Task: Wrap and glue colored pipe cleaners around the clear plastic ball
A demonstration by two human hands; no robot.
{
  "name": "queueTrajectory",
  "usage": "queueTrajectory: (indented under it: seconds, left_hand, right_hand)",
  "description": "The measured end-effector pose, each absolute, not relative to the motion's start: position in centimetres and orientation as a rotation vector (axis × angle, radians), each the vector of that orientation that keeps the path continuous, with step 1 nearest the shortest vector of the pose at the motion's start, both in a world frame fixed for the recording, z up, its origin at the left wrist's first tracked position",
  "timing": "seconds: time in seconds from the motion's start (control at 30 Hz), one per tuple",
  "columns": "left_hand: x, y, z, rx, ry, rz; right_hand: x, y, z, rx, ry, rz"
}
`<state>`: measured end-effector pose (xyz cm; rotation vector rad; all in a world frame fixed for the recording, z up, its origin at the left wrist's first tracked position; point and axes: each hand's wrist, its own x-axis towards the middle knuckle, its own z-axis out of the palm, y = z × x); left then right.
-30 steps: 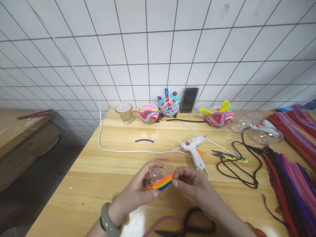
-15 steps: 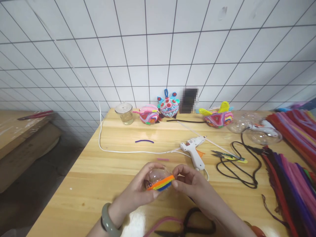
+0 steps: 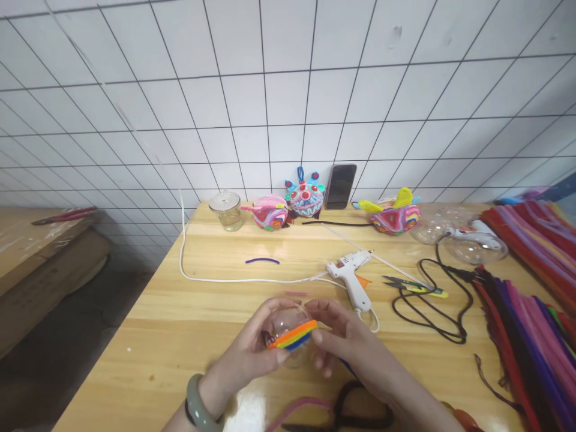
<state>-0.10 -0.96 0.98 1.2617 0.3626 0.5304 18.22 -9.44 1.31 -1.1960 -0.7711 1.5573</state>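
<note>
My left hand (image 3: 252,339) is closed around the left side of a clear plastic ball (image 3: 284,323). Orange, yellow and blue fuzzy strips (image 3: 294,337) lie side by side across its front. At the ball's right side is my right hand (image 3: 342,331), its thumb at the strips' right end and a finger over the top. A blue strip end (image 3: 346,365) shows beneath that hand. Just beyond the hands lie a short pink piece (image 3: 296,293) and a white glue gun (image 3: 353,279). Black-handled scissors (image 3: 344,405) and a pink strip (image 3: 299,408) are nearer me, partly hidden by my right arm.
Along the wall stand a lidded glass (image 3: 226,211), colourful fuzzy figures (image 3: 306,197) and a phone (image 3: 341,187). To the right lie a black cord (image 3: 423,324), small snips (image 3: 414,285), clear balls (image 3: 472,251) and bundles of fuzzy stems (image 3: 526,336). A white cable (image 3: 234,279) crosses the table.
My right hand's fingers have uncurled from a pinch at the strips' end and now reach over and under the ball's right side. My left hand keeps its hold.
</note>
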Motion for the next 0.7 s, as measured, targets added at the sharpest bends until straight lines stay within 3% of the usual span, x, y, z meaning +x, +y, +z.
queueTrajectory:
  seconds: [0.7]
  left_hand:
    - [-0.3,-0.8,1.3,1.219,0.371,0.483]
  right_hand:
    - [17.9,-9.3,1.6,-1.001,-0.831,1.611]
